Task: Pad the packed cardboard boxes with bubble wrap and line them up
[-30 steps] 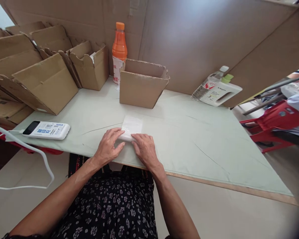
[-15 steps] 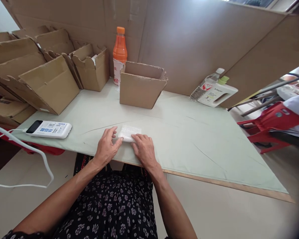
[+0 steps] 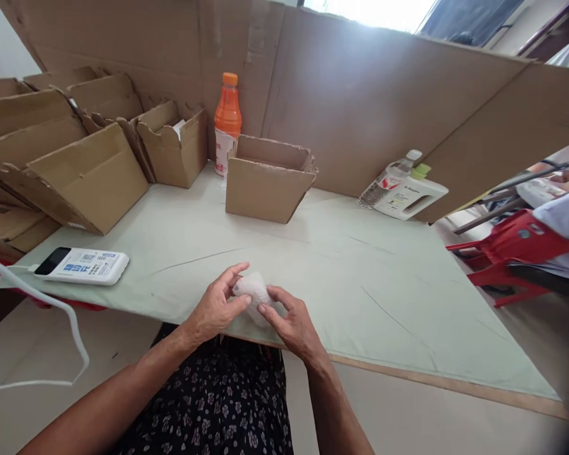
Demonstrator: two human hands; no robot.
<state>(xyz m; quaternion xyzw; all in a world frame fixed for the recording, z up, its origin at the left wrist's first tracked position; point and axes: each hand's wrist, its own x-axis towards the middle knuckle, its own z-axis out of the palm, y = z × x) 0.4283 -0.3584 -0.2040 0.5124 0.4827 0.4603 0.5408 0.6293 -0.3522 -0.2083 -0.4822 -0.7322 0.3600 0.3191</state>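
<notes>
Packet of soft, translucent white plastic (image 3: 255,294) sat between the fingers of both hands, close to the near edge of the table. The left hand (image 3: 217,306) grasped it at its left side, thumb across the near face and forefinger reaching over the far end. The right hand (image 3: 293,321) pinched its right side, with the thumb on the near face and the curled fingers behind. Half a second earlier the packet had lain flat on the table, the left fingers loosely spread beside it; now it was tipped up, narrower in outline, and both thumbs had come onto it. Whether its lower end touched the pale green cloth table cover (image 3: 341,265) could not be told.

Straight beyond the fingertips stood an open-topped brown cardboard box (image 3: 263,189), with an orange plastic bottle with a white label (image 3: 227,117) just behind its left side. Well to the left of the left fingers lay a white rectangular device with a black screen (image 3: 95,266), and beyond it more brown cardboard boxes (image 3: 95,170). Far beyond the right fingers, to the right, a white plastic jug with a green cap (image 3: 410,197) stood beside a clear plastic bottle (image 3: 384,180). These had kept their places on the table.
</notes>
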